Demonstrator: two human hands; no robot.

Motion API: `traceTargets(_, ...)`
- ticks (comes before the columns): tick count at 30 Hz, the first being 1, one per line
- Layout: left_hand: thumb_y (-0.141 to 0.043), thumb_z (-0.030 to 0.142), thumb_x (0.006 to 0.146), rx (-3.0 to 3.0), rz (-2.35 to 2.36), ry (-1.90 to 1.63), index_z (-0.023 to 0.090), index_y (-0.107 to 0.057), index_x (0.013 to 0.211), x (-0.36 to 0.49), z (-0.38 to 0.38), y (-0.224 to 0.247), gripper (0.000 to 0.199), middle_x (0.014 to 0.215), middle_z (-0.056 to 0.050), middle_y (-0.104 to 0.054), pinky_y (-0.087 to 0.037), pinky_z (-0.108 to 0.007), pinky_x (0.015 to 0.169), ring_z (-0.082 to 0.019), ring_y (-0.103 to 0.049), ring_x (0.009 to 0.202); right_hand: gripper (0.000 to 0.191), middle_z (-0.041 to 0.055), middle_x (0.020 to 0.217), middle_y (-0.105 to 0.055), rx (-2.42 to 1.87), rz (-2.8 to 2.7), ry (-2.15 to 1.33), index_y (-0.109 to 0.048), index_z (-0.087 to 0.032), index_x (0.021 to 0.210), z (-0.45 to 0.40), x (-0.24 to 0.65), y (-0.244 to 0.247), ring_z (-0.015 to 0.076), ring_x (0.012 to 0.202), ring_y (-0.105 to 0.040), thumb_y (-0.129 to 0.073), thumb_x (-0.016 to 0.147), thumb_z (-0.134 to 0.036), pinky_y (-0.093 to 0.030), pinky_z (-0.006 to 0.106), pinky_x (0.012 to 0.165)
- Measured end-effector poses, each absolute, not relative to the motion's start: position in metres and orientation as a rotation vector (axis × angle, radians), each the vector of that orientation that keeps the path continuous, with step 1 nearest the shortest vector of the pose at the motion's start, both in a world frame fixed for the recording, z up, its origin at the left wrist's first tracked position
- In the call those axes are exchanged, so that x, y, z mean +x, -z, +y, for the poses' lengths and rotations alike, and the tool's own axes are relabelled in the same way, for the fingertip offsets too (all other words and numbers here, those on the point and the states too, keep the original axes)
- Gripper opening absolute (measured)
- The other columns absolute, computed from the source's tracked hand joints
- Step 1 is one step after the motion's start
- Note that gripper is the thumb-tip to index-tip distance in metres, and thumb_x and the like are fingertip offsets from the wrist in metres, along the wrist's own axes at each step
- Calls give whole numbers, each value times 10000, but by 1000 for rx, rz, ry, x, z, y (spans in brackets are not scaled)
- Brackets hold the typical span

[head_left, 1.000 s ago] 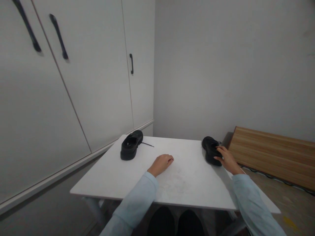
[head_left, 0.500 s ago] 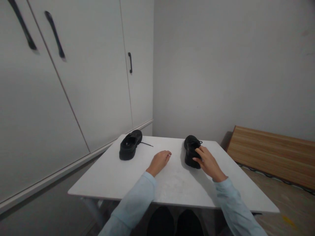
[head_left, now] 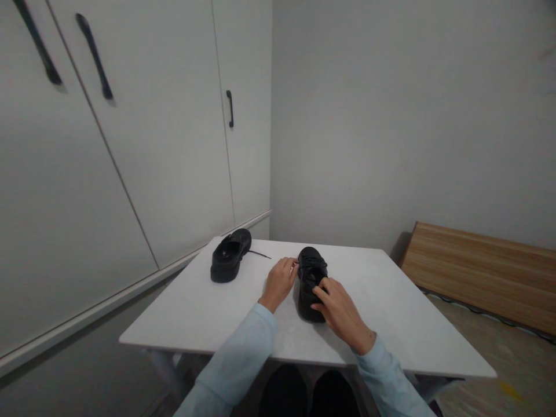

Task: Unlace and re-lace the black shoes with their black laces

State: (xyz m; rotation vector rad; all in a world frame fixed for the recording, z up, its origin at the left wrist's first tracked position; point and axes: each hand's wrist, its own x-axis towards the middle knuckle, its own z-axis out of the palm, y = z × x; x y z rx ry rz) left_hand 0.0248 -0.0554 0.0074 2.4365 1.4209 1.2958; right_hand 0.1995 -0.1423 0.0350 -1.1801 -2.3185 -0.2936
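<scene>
Right hand, and it's gripping the near shoe at the back of its opening, thumb and fingers pinched in on the collar! That black lace-up sits right in front of the person, sole down, toe pointing away, near the middle of the white table. In from the other side comes the left hand, fingers bent, tips right up at the shoe's left flank; whether they pinch anything there, I cannot tell. Over to the left, well apart, stands the second black shoe, toe away, one lace trailing rightward across the tabletop. Beyond it, white cabinets with black handles; far right, a wood-grain panel by the grey wall!
</scene>
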Motion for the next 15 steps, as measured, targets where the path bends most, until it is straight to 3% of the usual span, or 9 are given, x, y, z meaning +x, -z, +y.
traceTargets(5,-363,292,953,2405,1395,-1372,182,-586,1028,24,-56,-9,260,989,-68,-644,-470,-342,886,-187,-581,967,176,69,925,-552,-1176,-2311,241,-549,-202,913,-145,195,-25,241,849,-507,-599,792,-85,-458,384,739)
traceTargets(11,-399,316,944,2470,1172,-1294,202,-552,1215,27,-57,-10,332,1238,-72,-611,-423,-387,1028,-186,-536,1168,252,84,1026,-582,-1115,-2347,18,-538,-199,986,-148,201,-29,254,959,-534,-629,781,-85,-477,418,837)
traceTargets(15,-435,332,930,2458,1100,-1237,207,-568,1223,29,-57,-9,345,1274,-73,-598,-392,-421,1065,-197,-516,1214,269,87,1058,-593,-1109,-2354,-99,-548,-201,1021,-149,205,-36,254,997,-545,-651,782,-133,-472,423,876)
